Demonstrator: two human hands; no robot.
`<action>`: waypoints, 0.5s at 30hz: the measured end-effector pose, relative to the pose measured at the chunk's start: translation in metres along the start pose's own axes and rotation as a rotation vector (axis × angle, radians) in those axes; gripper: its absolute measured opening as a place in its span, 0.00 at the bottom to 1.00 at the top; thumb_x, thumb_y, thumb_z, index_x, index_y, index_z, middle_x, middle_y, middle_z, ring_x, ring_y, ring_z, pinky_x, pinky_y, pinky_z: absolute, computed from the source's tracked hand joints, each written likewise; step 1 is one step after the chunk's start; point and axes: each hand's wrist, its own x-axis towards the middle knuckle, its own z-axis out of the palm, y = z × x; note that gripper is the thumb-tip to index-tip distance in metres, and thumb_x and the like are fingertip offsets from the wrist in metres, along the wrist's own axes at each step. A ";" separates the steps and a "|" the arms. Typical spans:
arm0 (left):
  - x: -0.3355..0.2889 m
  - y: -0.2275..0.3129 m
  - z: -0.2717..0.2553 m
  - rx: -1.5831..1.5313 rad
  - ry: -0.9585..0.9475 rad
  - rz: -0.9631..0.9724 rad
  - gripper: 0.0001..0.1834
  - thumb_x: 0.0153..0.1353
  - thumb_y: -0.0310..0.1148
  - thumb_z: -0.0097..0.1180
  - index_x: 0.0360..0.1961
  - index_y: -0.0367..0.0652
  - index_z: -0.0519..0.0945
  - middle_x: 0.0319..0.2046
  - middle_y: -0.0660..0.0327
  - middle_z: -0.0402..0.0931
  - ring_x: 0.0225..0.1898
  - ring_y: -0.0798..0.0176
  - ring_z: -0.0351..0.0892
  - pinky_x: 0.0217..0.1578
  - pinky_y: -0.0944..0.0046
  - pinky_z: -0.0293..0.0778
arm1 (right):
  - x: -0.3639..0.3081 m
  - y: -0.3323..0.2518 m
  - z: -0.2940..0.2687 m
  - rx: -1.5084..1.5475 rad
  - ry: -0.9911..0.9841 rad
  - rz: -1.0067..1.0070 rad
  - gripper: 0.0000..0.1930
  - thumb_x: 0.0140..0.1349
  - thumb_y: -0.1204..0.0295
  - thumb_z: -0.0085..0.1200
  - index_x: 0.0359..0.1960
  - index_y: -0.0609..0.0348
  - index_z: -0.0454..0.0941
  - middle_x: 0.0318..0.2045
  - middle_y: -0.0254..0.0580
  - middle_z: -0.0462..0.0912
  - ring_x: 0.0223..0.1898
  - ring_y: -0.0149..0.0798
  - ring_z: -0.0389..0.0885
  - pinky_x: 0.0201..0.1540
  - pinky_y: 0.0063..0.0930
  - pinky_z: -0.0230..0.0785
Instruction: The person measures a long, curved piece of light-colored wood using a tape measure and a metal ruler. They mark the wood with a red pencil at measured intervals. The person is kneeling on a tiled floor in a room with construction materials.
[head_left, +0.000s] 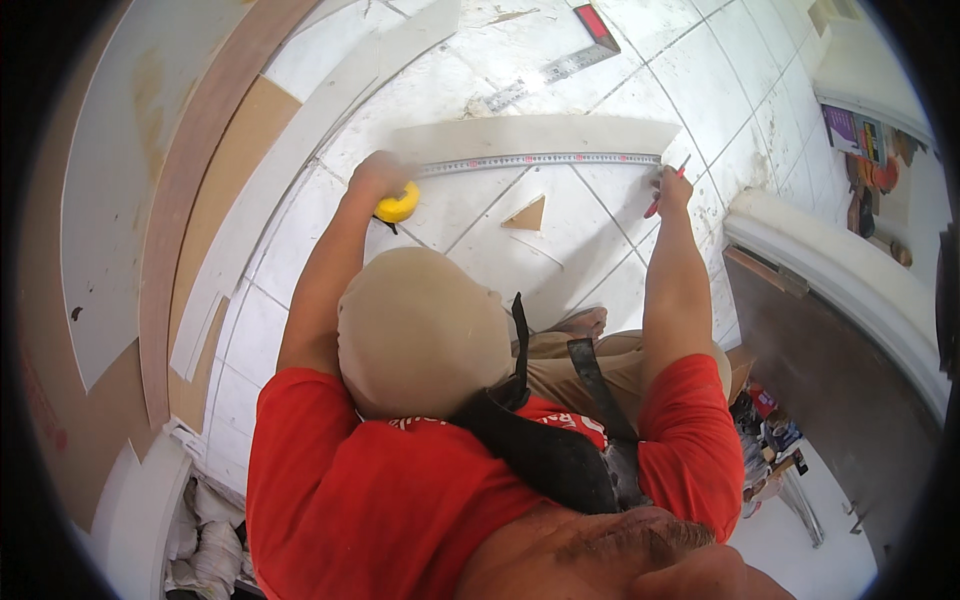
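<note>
A whitish board strip point(545, 135) lies crosswise on the tiled floor in front of my knee. Along its near edge runs the metal blade of a tape measure point(397, 204), whose yellow case is at the strip's left end. My left hand point(378, 174), partly smeared by motion, is closed at that case. At the strip's right end my right hand point(672, 188) is closed around a thin red pencil or pen point(683, 167), and its fingers meet the blade's end. How they grip the blade is too small to tell.
Beyond the strip lies a square point(592, 55) with a red handle. A small triangular wood offcut point(527, 214) rests nearer me. Long boards point(160, 200) lean at the left. A dark panel point(830, 370) and a white ledge point(830, 265) stand at the right, with clutter point(768, 425) below.
</note>
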 end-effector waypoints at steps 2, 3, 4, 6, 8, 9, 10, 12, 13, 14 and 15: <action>-0.006 0.013 -0.008 -0.012 -0.031 -0.060 0.31 0.58 0.55 0.55 0.46 0.34 0.81 0.37 0.48 0.84 0.38 0.53 0.84 0.44 0.56 0.76 | -0.002 0.003 -0.003 0.062 -0.021 0.045 0.12 0.62 0.67 0.55 0.41 0.63 0.79 0.29 0.41 0.81 0.24 0.36 0.79 0.20 0.29 0.62; -0.009 0.019 -0.011 -0.018 -0.047 -0.085 0.28 0.60 0.54 0.53 0.44 0.37 0.82 0.38 0.49 0.83 0.40 0.52 0.82 0.44 0.55 0.75 | -0.003 0.005 -0.003 0.092 -0.030 0.070 0.13 0.64 0.67 0.56 0.46 0.62 0.78 0.33 0.39 0.82 0.28 0.36 0.82 0.22 0.28 0.62; -0.011 0.021 -0.013 -0.025 -0.064 -0.109 0.25 0.62 0.53 0.50 0.42 0.41 0.83 0.39 0.51 0.83 0.42 0.51 0.81 0.45 0.54 0.75 | -0.004 0.007 -0.001 0.098 -0.045 0.074 0.13 0.64 0.67 0.56 0.46 0.61 0.78 0.33 0.39 0.82 0.29 0.36 0.82 0.23 0.28 0.62; -0.011 0.019 -0.011 -0.011 -0.022 -0.113 0.26 0.61 0.54 0.50 0.41 0.40 0.83 0.38 0.51 0.83 0.42 0.51 0.81 0.44 0.53 0.74 | -0.006 0.000 0.005 0.109 -0.079 0.073 0.14 0.65 0.66 0.56 0.48 0.60 0.79 0.34 0.39 0.82 0.29 0.36 0.82 0.24 0.30 0.63; -0.011 0.016 -0.009 0.025 0.014 -0.082 0.28 0.61 0.55 0.49 0.41 0.39 0.83 0.37 0.50 0.83 0.42 0.50 0.81 0.44 0.53 0.74 | -0.009 -0.004 0.010 0.080 -0.055 0.056 0.15 0.64 0.66 0.57 0.49 0.59 0.79 0.34 0.38 0.82 0.30 0.36 0.82 0.25 0.31 0.64; -0.010 0.012 -0.007 0.053 0.030 -0.051 0.28 0.61 0.56 0.49 0.40 0.39 0.83 0.37 0.50 0.83 0.42 0.49 0.81 0.45 0.53 0.74 | -0.011 -0.005 0.012 0.066 -0.045 0.047 0.15 0.64 0.66 0.57 0.49 0.59 0.80 0.33 0.38 0.82 0.30 0.36 0.82 0.25 0.32 0.65; -0.009 0.009 -0.004 0.081 0.046 -0.021 0.29 0.61 0.57 0.49 0.40 0.38 0.83 0.37 0.49 0.83 0.42 0.49 0.81 0.45 0.52 0.74 | -0.012 -0.007 0.014 0.093 -0.041 0.029 0.13 0.64 0.66 0.57 0.47 0.59 0.80 0.31 0.38 0.82 0.27 0.35 0.81 0.23 0.31 0.64; -0.007 -0.001 0.004 0.028 0.097 0.002 0.30 0.62 0.57 0.48 0.39 0.37 0.83 0.37 0.48 0.82 0.42 0.47 0.81 0.46 0.51 0.74 | -0.014 -0.005 0.020 0.146 -0.048 0.004 0.11 0.63 0.67 0.58 0.43 0.59 0.81 0.25 0.39 0.82 0.21 0.34 0.79 0.19 0.29 0.62; -0.005 -0.005 0.007 0.000 0.124 0.011 0.31 0.62 0.57 0.48 0.39 0.36 0.83 0.37 0.47 0.82 0.42 0.46 0.80 0.47 0.51 0.74 | -0.014 -0.007 0.021 0.108 -0.044 0.024 0.11 0.63 0.66 0.59 0.43 0.59 0.81 0.24 0.38 0.82 0.21 0.34 0.79 0.19 0.30 0.62; -0.004 -0.003 0.006 0.041 0.122 0.047 0.31 0.62 0.57 0.48 0.39 0.36 0.83 0.37 0.47 0.82 0.43 0.46 0.81 0.47 0.51 0.74 | -0.007 -0.002 0.018 0.074 -0.019 0.025 0.12 0.63 0.65 0.59 0.43 0.58 0.81 0.24 0.38 0.82 0.21 0.34 0.79 0.19 0.29 0.62; -0.004 0.001 0.004 0.080 0.122 0.074 0.31 0.61 0.57 0.48 0.39 0.36 0.83 0.37 0.46 0.82 0.43 0.46 0.81 0.48 0.51 0.74 | -0.002 0.002 0.017 0.117 -0.014 0.017 0.12 0.63 0.64 0.60 0.43 0.57 0.81 0.24 0.38 0.82 0.21 0.34 0.79 0.19 0.29 0.62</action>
